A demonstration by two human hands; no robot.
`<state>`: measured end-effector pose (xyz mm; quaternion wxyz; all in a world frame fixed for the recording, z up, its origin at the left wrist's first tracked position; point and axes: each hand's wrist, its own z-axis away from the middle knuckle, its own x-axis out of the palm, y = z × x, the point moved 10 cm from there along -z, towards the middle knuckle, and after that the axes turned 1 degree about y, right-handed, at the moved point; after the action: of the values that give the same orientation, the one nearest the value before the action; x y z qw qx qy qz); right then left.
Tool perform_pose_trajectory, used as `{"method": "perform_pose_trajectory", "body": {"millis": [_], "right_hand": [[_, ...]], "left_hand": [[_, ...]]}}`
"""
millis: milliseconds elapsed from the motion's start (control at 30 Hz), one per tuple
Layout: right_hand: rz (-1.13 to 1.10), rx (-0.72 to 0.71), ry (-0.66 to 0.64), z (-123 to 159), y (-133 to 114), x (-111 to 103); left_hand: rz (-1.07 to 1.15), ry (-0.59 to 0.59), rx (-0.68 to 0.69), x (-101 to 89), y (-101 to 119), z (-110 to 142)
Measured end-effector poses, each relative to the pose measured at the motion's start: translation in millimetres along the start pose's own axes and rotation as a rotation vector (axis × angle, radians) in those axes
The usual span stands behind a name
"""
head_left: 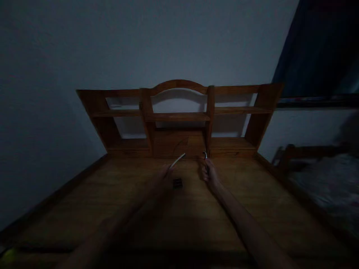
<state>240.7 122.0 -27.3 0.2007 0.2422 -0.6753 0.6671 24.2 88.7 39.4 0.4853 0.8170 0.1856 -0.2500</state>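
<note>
In dim light, the person is reaching both arms over a wooden worktop (252,186) toward a wooden shelf unit (179,117) that is standing along its far edge against a pale wall (117,45). The left hand (165,172) is holding a slender white stick (177,160) near its lower end, apparently pinching it, though the gloom is hiding the separate fingers; the stick is slanting up and to the right, its dark tip pointing away from the palm. The right hand (210,173) is curling closed around the dark grip of a small tool (205,154), whose pale, bent-looking head is projecting beyond the fist. A small dark block (177,183) is lying on the worktop between the hands, nearer the left one and apparently touching neither. The white stick is looking light and stiff, probably smooth enough to be turning in a loose pinch, so its thicker middle or lower shaft would be the better hold, leaving the tip free. The tool is seeming rigid and a little heavier toward its head, best taken by the grip. The block is appearing light and hard; its opposite side edges would be suiting a fingertip hold, but its material is staying unclear.
</note>
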Motion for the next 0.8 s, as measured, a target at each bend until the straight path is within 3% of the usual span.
{"method": "perform_pose_trajectory", "body": {"millis": [167,367,567,667,800], "right_hand": [[-0.069,0.156,-0.266,11.2,24.4,38.0],[-0.207,0.359,-0.421,41.0,38.2,75.6],[-0.366,0.403,-0.381,41.1,36.0,73.6],[-0.383,0.393,-0.344,38.9,33.6,68.9],[-0.367,0.391,-0.344,40.2,31.8,69.0]], "left_hand": [[0.054,-0.014,0.143,17.4,19.3,-12.2],[0.036,0.02,0.181,20.0,23.2,-4.0],[-0.022,0.038,0.162,13.5,18.0,-1.5],[0.005,0.075,0.133,8.6,9.5,-1.8],[-0.019,0.036,0.175,12.7,11.2,-0.8]]}}
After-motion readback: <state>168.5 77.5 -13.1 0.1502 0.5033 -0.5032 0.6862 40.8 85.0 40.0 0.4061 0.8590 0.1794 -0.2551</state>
